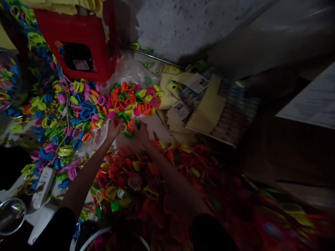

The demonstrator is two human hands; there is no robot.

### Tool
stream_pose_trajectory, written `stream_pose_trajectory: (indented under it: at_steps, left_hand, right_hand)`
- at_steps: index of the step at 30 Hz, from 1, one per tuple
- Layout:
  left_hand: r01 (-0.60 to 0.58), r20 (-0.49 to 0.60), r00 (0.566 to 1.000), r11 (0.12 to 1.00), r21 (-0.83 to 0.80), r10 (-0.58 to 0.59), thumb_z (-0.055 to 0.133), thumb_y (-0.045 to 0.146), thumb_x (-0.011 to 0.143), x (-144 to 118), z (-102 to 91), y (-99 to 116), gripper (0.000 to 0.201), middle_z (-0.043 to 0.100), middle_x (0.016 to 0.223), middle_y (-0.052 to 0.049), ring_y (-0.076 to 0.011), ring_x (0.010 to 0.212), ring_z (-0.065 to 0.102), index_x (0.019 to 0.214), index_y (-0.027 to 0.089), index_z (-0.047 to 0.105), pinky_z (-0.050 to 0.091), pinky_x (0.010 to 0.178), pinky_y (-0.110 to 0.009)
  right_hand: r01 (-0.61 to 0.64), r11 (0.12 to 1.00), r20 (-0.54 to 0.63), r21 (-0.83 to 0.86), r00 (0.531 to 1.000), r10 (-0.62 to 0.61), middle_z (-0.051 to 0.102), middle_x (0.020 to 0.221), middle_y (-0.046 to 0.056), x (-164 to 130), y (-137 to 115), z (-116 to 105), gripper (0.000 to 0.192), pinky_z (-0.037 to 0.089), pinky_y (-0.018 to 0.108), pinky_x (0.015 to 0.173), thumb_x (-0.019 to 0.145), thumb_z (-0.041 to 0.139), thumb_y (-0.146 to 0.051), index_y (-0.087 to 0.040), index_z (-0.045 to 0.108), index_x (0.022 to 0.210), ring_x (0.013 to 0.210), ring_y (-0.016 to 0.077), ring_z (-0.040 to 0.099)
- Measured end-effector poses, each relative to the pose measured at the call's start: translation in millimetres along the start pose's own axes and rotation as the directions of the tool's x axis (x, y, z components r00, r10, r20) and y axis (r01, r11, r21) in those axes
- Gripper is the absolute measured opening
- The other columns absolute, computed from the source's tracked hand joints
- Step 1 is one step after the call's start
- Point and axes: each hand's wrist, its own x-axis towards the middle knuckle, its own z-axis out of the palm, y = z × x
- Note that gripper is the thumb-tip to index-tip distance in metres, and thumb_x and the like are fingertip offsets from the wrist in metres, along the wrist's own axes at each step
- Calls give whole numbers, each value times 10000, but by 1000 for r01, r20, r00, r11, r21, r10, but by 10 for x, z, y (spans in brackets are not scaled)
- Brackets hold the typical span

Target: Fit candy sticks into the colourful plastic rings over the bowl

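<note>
Over the light work surface, my left hand and my right hand face each other with a small cluster of plastic toy watches between them. These are green and orange, and one shows a yellow-rimmed dial. My right hand's fingers are closed on the cluster's right side, at a green and an orange piece. The left fingers are bent together beside a green strap; dim light hides exactly what they grip. Just beyond lies a pile of orange, green, yellow and pink watches. A larger, mostly orange and red heap spreads beneath my forearms.
A red plastic stool stands at the back left. Multicoloured watches cover the left side, crossed by a cable from a white power strip. Cards and cardboard are stacked at right. A clear round container sits lower left.
</note>
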Motion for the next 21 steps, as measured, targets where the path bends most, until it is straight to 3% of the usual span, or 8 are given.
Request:
stream_pose_trajectory:
  at_steps: [2, 5, 8, 13, 21]
  left_hand:
    - [68, -43, 997, 997, -35, -70, 720, 405, 712, -17, 124, 8, 454, 612, 1030, -100, -247, 1069, 534, 1070, 162, 581, 364, 998, -394]
    - [164, -77, 981, 970, -179, -180, 669, 362, 768, -115, 321, 0, 390, 620, 997, -74, -194, 968, 575, 1086, 173, 548, 426, 932, -341]
    - [167, -112, 974, 955, -247, -199, 564, 303, 842, -204, 457, -27, 300, 608, 1045, -66, -142, 941, 582, 1108, 177, 505, 451, 889, -279]
    - [141, -161, 967, 944, -298, -195, 525, 289, 855, -246, 518, -7, 181, 602, 997, -51, -124, 916, 574, 1000, 180, 519, 462, 857, -249]
    - [125, -147, 973, 943, -310, -177, 537, 263, 839, -425, 402, 141, 146, 595, 980, -45, -130, 920, 563, 955, 174, 529, 456, 865, -257]
  right_hand:
    - [33, 995, -20, 94, 999, -31, 459, 1258, 173, -40, -49, 168, 468, 402, 378, 943, 871, 457, -416, -138, 493, 1245, 1076, 251, 527]
    - [81, 969, -79, 234, 995, -64, 477, 1239, 172, -107, -104, 424, 402, 370, 377, 991, 898, 392, -376, -137, 503, 1202, 1150, 227, 474]
    - [80, 957, -115, 279, 992, -49, 495, 1214, 178, -151, -113, 567, 387, 345, 383, 1018, 910, 349, -360, -122, 510, 1169, 1175, 215, 451]
    - [92, 950, -167, 299, 985, -43, 516, 1177, 152, -202, -120, 552, 378, 378, 374, 987, 915, 337, -395, -149, 514, 1140, 1124, 205, 482]
    - [27, 952, -183, 305, 983, 31, 537, 1121, 142, -486, -298, 415, 345, 427, 313, 911, 904, 356, -412, -145, 520, 1047, 1032, 188, 534]
